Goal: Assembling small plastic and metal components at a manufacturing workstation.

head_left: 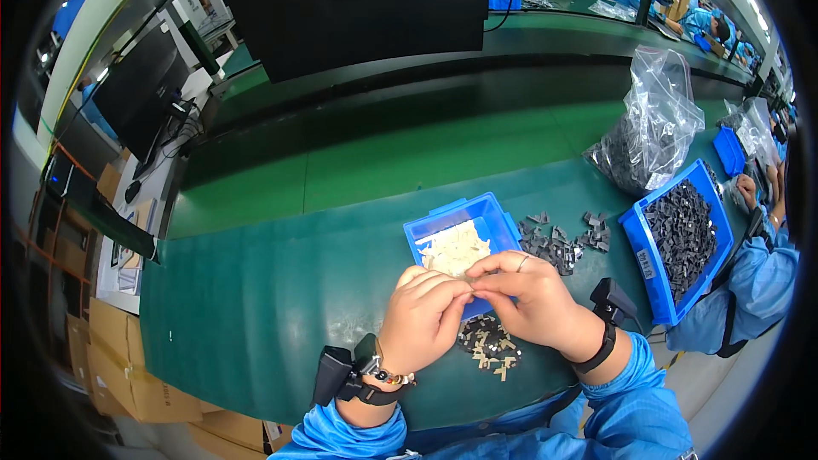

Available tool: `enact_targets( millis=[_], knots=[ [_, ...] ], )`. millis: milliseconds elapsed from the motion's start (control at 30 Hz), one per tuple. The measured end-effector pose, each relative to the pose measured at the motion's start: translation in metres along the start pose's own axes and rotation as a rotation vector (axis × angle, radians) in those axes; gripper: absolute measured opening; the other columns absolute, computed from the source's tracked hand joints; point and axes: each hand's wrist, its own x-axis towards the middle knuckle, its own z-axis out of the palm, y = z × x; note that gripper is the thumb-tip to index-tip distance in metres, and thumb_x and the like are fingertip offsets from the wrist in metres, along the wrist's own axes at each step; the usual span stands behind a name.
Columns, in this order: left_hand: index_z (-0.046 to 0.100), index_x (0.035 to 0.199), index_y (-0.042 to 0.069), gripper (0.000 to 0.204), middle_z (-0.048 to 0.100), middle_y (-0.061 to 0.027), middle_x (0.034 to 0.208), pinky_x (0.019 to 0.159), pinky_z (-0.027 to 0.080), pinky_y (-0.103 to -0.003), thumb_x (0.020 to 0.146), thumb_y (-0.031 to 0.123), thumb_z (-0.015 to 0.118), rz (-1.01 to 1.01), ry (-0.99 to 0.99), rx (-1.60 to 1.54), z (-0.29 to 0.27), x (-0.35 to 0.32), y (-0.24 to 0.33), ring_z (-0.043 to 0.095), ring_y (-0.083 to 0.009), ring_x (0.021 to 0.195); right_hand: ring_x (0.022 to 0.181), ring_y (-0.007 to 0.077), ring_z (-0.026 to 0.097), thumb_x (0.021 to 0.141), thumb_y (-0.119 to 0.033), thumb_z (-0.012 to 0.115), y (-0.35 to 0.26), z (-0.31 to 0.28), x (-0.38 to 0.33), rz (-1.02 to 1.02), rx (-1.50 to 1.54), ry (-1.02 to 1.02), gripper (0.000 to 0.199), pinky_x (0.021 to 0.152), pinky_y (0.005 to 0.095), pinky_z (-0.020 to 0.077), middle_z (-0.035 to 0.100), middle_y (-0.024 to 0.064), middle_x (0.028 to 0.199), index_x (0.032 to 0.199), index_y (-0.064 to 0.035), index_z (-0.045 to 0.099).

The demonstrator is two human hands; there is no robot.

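Note:
My left hand and my right hand meet fingertip to fingertip over the near edge of a small blue bin. Both are pinched closed. Whatever sits between the fingertips is too small and covered to name. Inside the bin lies a heap of cream-coloured small pieces. Just below my hands, a pile of small black and tan parts rests on the green mat. Beyond my right hand, small dark grey plastic parts are scattered beside the bin.
To the right stands a larger blue bin full of dark parts, with a clear plastic bag of dark parts behind it. A co-worker's blue sleeve is close by at the right. A black panel rises at the back; cardboard boxes stand at left.

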Motion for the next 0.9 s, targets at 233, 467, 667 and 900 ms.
enact_targets(
  millis=[233, 467, 667, 900],
  knots=[
    [0.063, 0.083, 0.006, 0.006, 0.067, -0.0041, 0.077, 0.075, 0.042, -0.034, 0.08, 0.0, 0.064, 0.061, -0.034, 0.098, -0.001, 0.003, -0.003, 0.063, -0.0214, 0.071, 0.081, 0.03, 0.065, 0.071, 0.007, 0.066, 0.012, 0.005, -0.003, -0.171, -0.179, 0.014, 0.018, 0.071, 0.0372, 0.0543, 0.067, 0.011, 0.091, 0.088, 0.0006, 0.064],
    [0.063, 0.082, 0.006, 0.006, 0.069, -0.004, 0.078, 0.081, 0.042, -0.036, 0.081, 0.001, 0.064, -0.016, 0.029, 0.068, -0.005, -0.002, -0.008, 0.064, -0.0203, 0.073, 0.078, 0.0286, 0.064, 0.069, 0.004, 0.067, 0.008, -0.001, -0.005, -0.102, -0.391, 0.137, 0.021, 0.069, 0.0382, 0.0526, 0.066, 0.0108, 0.089, 0.089, -0.0013, 0.064],
    [0.065, 0.083, 0.008, 0.006, 0.07, -0.0039, 0.081, 0.089, 0.04, -0.038, 0.081, 0.002, 0.066, -0.087, 0.044, 0.038, -0.004, -0.003, -0.004, 0.065, -0.0194, 0.075, 0.078, 0.0287, 0.064, 0.07, 0.005, 0.067, 0.015, 0.002, -0.002, -0.149, -0.406, 0.15, 0.023, 0.072, 0.0385, 0.0526, 0.066, 0.0114, 0.091, 0.092, -0.0005, 0.067],
    [0.065, 0.084, 0.008, 0.006, 0.068, -0.0031, 0.08, 0.095, 0.035, -0.043, 0.081, 0.004, 0.067, -0.052, -0.006, 0.089, -0.004, -0.001, 0.0, 0.064, -0.0202, 0.075, 0.077, 0.0281, 0.063, 0.072, 0.004, 0.068, 0.007, 0.001, -0.002, -0.096, -0.111, 0.048, 0.017, 0.072, 0.0371, 0.0511, 0.066, 0.0101, 0.089, 0.088, -0.0005, 0.068]
  ],
)
